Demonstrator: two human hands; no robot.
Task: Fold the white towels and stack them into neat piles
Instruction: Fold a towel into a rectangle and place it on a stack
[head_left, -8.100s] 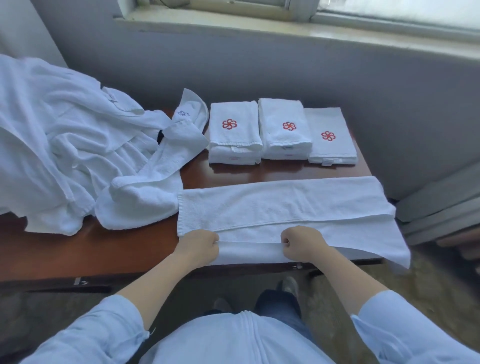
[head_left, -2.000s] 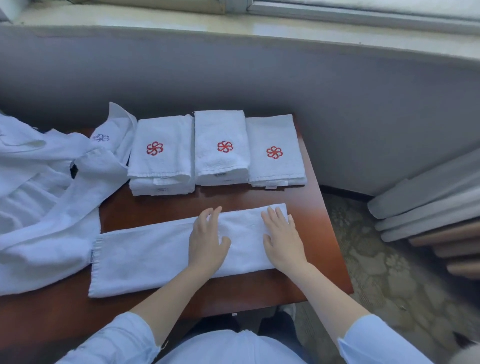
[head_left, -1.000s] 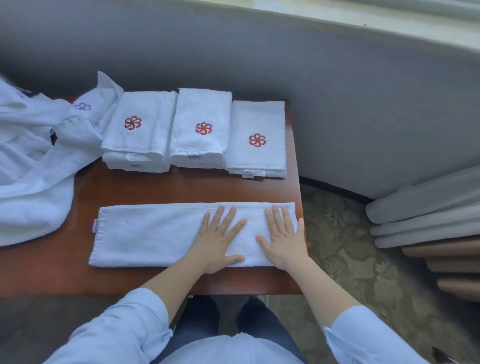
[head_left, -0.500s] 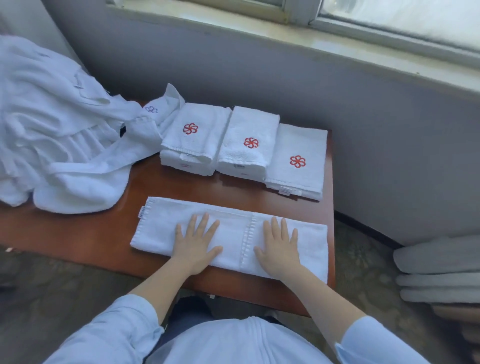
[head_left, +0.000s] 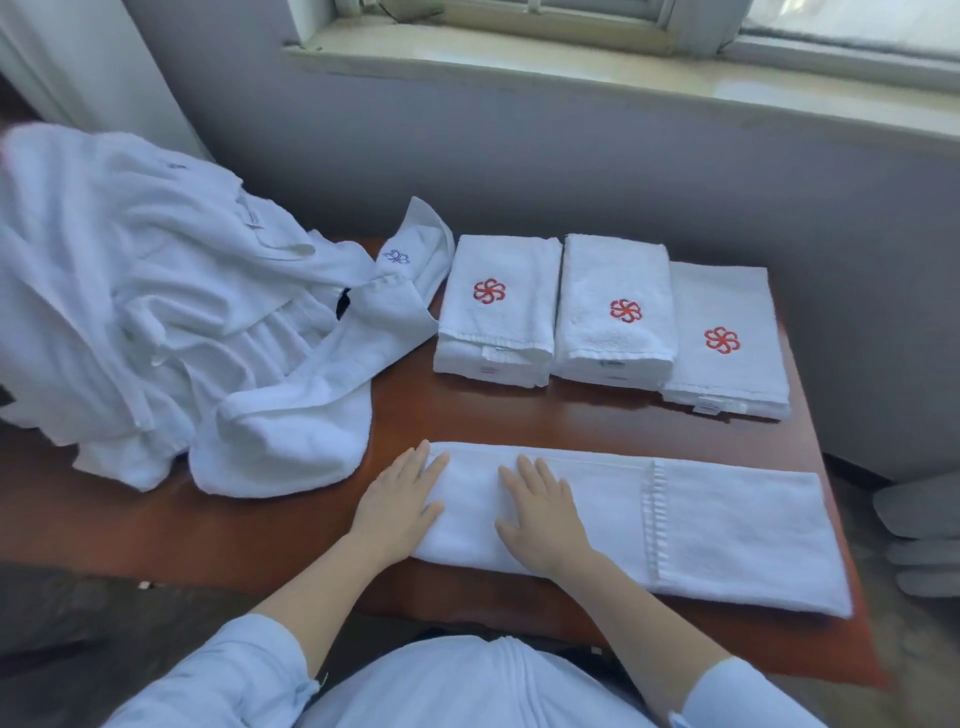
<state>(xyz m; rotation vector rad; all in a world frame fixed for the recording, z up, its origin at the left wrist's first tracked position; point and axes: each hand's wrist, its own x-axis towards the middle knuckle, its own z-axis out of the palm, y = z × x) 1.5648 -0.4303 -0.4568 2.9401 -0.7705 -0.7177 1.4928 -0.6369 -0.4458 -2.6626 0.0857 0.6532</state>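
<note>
A white towel, folded into a long strip, lies across the front of the brown table. My left hand lies flat on the strip's left end with straight fingers. My right hand presses flat on the strip a little to the right of it. Behind the strip stand three piles of folded white towels with red flower logos: the left pile, the middle pile and the right pile.
A heap of unfolded white towels and robes covers the table's left half. A grey wall and a window sill rise behind the table. Rolled grey items lie on the floor at the right.
Both hands have slid left along the strip, from its middle and right part to its left end. The towel was earlier folded lengthwise into this narrow strip.
</note>
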